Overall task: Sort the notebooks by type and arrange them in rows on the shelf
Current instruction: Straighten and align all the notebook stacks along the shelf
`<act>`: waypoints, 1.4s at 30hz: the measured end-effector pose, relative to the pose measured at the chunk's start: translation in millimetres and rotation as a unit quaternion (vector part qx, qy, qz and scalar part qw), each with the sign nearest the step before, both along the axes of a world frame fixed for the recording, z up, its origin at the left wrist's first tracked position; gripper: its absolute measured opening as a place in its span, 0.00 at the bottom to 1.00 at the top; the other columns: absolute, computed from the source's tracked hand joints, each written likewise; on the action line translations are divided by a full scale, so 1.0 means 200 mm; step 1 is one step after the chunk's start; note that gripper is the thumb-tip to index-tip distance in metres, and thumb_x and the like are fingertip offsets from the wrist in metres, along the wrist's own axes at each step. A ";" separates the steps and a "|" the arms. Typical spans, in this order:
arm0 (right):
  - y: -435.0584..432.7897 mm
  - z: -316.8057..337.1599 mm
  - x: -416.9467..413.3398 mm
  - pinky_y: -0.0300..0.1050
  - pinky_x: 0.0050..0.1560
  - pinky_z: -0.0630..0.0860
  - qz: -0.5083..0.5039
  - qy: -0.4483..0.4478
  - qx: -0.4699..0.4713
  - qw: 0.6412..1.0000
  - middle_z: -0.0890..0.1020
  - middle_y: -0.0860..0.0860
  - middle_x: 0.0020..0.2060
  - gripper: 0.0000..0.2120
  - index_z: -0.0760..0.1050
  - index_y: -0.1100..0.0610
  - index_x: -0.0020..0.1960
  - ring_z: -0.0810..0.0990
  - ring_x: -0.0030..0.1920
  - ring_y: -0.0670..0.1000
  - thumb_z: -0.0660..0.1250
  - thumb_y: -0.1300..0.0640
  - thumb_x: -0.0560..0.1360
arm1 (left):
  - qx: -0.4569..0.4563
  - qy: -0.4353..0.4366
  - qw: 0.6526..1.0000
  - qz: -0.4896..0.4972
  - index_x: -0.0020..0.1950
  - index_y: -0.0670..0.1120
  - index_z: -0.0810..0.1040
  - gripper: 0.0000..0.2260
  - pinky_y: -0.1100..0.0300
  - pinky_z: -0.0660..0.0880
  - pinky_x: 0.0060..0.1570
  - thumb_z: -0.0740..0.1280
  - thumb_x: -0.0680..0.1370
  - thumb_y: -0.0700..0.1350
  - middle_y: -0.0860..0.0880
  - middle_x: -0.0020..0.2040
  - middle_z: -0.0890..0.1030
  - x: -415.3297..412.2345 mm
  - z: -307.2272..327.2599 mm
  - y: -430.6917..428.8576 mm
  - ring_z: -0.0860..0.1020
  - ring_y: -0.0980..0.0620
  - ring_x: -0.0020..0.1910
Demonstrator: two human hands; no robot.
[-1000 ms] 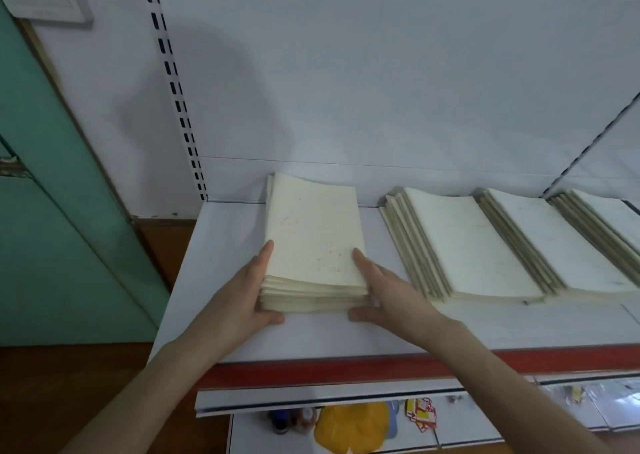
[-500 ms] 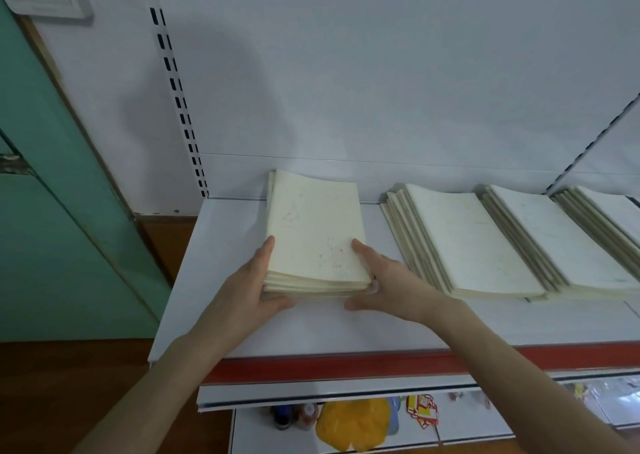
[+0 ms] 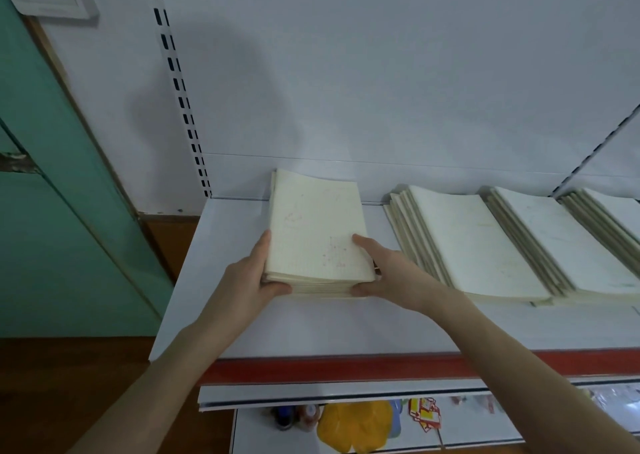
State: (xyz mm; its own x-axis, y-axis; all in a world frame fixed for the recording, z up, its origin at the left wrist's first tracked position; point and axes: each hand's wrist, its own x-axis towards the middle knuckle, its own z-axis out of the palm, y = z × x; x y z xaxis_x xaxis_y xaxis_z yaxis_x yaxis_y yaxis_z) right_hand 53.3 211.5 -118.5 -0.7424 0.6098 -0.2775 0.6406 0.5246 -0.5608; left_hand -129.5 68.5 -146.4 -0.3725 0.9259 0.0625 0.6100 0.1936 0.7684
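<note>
A stack of cream notebooks [image 3: 313, 232] lies on the white shelf [image 3: 228, 245], left of centre. My left hand [image 3: 249, 280] grips its near left corner, thumb along the left edge and fingers curled under the front. My right hand [image 3: 388, 273] holds the near right corner, index finger along the right edge and thumb at the front. To the right lie three more fanned stacks: a cream one [image 3: 464, 242], a whiter one [image 3: 561, 245] and one cut off at the frame edge [image 3: 616, 218].
The shelf has a red front strip [image 3: 346, 367] and a white back panel [image 3: 346, 90] with a slotted upright [image 3: 180, 90]. A lower shelf holds a yellow item [image 3: 353, 426] and small packets. A green wall [image 3: 52, 211] stands at the left.
The stack between my hands has slid away from the front edge, toward the back panel. Both hands went with it and keep the same hold.
</note>
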 end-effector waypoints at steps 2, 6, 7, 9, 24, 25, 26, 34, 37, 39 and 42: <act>0.01 -0.01 -0.01 0.36 0.57 0.65 -0.008 0.003 -0.005 1.000 0.68 0.52 0.67 0.41 0.50 0.51 0.76 0.69 0.64 0.52 0.71 0.55 0.71 | 0.011 0.002 1.000 0.008 0.76 0.53 0.50 0.40 0.75 0.65 0.48 0.71 0.72 0.40 0.50 0.63 0.75 0.00 -0.01 0.00 0.72 0.58 0.54; 0.01 0.00 0.00 0.41 0.67 0.63 0.002 0.008 -0.026 1.000 0.61 0.49 0.72 0.45 0.48 0.51 0.76 0.63 0.70 0.50 0.73 0.51 0.69 | 0.002 0.000 1.000 -0.013 0.72 0.55 0.57 0.35 0.75 0.68 0.43 0.73 0.71 0.47 0.54 0.60 0.74 0.00 0.03 0.00 0.72 0.59 0.53; 0.02 0.00 0.00 0.45 0.70 0.61 0.004 0.011 -0.036 0.999 0.59 0.48 0.73 0.46 0.48 0.51 0.76 0.60 0.72 0.50 0.74 0.49 0.68 | 0.005 0.000 1.000 -0.013 0.69 0.55 0.60 0.32 0.73 0.69 0.44 0.72 0.70 0.51 0.55 0.59 0.73 0.01 0.05 0.01 0.72 0.59 0.54; 0.05 0.00 -0.04 0.52 0.72 0.60 -0.022 0.045 -0.058 0.997 0.59 0.48 0.73 0.46 0.49 0.53 0.76 0.59 0.72 0.50 0.73 0.46 0.68 | 0.025 -0.017 0.999 0.015 0.63 0.53 0.65 0.22 0.70 0.68 0.43 0.69 0.73 0.54 0.59 0.56 0.72 0.00 0.09 0.04 0.72 0.59 0.54; 0.24 -0.15 -0.36 0.49 0.58 0.74 -0.228 0.211 -0.046 0.949 0.75 0.52 0.60 0.28 0.65 0.59 0.68 0.75 0.59 0.52 0.68 0.48 0.73 | -0.007 -0.074 0.993 0.096 0.63 0.45 0.67 0.13 0.60 0.71 0.41 0.60 0.79 0.45 0.49 0.52 0.75 -0.16 0.08 0.40 0.75 0.50 0.48; 0.25 -0.14 -0.36 0.45 0.52 0.76 -0.226 0.218 -0.051 0.948 0.75 0.51 0.58 0.27 0.66 0.59 0.67 0.75 0.56 0.51 0.68 0.49 0.73 | -0.013 -0.073 0.993 0.097 0.62 0.44 0.67 0.13 0.58 0.71 0.42 0.60 0.78 0.45 0.48 0.53 0.75 -0.16 0.08 0.41 0.75 0.49 0.49; 0.26 -0.14 -0.36 0.39 0.45 0.76 -0.225 0.226 -0.064 0.946 0.76 0.50 0.56 0.25 0.67 0.59 0.65 0.76 0.53 0.50 0.68 0.51 0.73 | -0.018 -0.073 0.992 0.098 0.62 0.43 0.67 0.13 0.57 0.72 0.45 0.61 0.78 0.44 0.47 0.53 0.75 -0.17 0.08 0.42 0.75 0.47 0.49; 0.35 -0.15 -0.41 0.50 0.52 0.79 -0.250 0.264 -0.156 0.919 0.79 0.53 0.56 0.23 0.69 0.58 0.64 0.79 0.52 0.51 0.69 0.50 0.72 | 0.004 -0.112 0.989 0.096 0.61 0.46 0.68 0.14 0.55 0.73 0.48 0.62 0.76 0.41 0.49 0.50 0.77 -0.18 0.08 0.48 0.76 0.49 0.47; 0.35 -0.15 -0.42 0.53 0.56 0.77 -0.248 0.248 -0.123 0.929 0.79 0.51 0.55 0.23 0.69 0.57 0.63 0.79 0.53 0.51 0.67 0.48 0.73 | 0.008 -0.114 0.988 0.101 0.61 0.47 0.68 0.14 0.56 0.73 0.47 0.62 0.76 0.40 0.51 0.48 0.76 -0.18 0.06 0.49 0.76 0.51 0.46; 0.35 -0.16 -0.43 0.48 0.55 0.75 -0.246 0.224 -0.091 0.939 0.76 0.49 0.54 0.23 0.66 0.58 0.64 0.76 0.53 0.50 0.65 0.49 0.74 | 0.008 -0.112 0.988 0.102 0.62 0.47 0.67 0.14 0.56 0.73 0.47 0.61 0.76 0.40 0.51 0.48 0.76 -0.18 0.06 0.48 0.76 0.51 0.46; 0.32 -0.13 -0.43 0.45 0.52 0.73 -0.234 0.199 -0.075 0.949 0.74 0.51 0.56 0.23 0.63 0.59 0.67 0.74 0.53 0.51 0.63 0.50 0.76 | -0.003 -0.123 0.988 0.091 0.64 0.46 0.65 0.15 0.55 0.73 0.49 0.60 0.77 0.40 0.48 0.53 0.76 -0.18 0.07 0.47 0.76 0.49 0.48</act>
State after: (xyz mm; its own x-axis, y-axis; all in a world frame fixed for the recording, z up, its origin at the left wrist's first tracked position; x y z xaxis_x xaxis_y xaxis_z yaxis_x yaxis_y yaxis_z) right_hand -32.7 275.8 -144.1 -0.4639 0.8746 -0.1410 0.5050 0.1303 -0.8532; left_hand -164.6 163.2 -131.6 -0.5360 0.8424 -0.0557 0.3597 0.2876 0.8876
